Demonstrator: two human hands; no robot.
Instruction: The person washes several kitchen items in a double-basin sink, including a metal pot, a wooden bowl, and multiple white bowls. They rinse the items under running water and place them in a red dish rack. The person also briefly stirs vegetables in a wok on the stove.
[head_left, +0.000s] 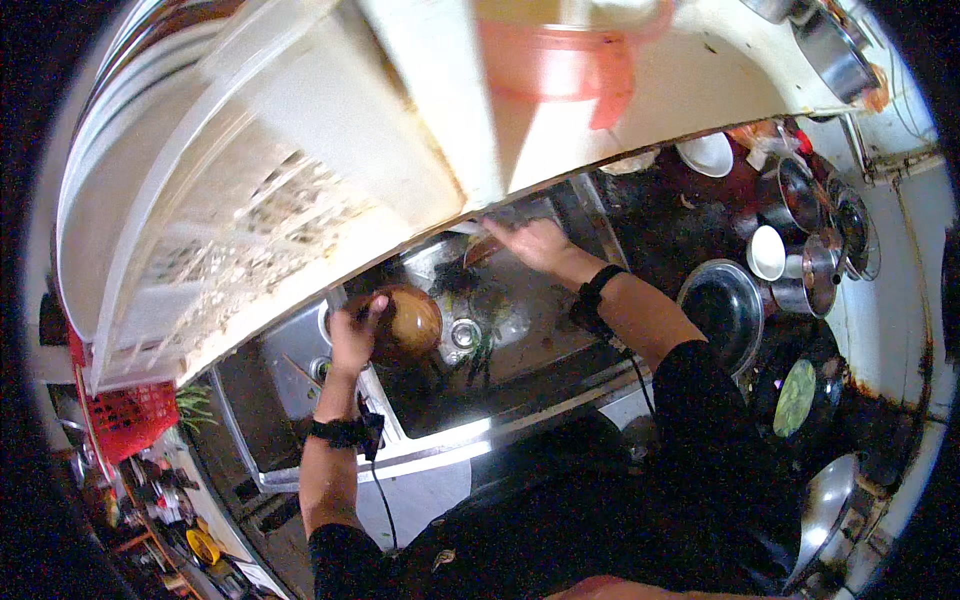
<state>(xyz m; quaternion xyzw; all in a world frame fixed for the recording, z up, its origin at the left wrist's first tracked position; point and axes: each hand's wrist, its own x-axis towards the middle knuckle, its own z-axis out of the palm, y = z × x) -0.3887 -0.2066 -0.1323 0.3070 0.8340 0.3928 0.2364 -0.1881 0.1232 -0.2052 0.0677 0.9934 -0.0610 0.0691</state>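
My left hand (354, 334) is at the left part of the sink basin, its thumb against a round brown bowl or lid (411, 319), which it grips at the left edge. Its fingers are partly hidden. My right hand (532, 244) reaches toward the back of the basin, under the shelf edge, with the index finger or thumb stretched out; whether it holds anything is unclear from the blur. The steel sink (525, 405) has a drain strainer (463, 334) with green scraps beside it. Both wrists wear black bands with cables.
A white shelf (420, 180) with a plastic rack overhangs the sink's back. To the right stand a metal basin (721, 315), a white bowl (766, 253), a second white bowl (707, 154) and several pots. A second sink compartment (259, 420) and a red basket (131, 420) are at left.
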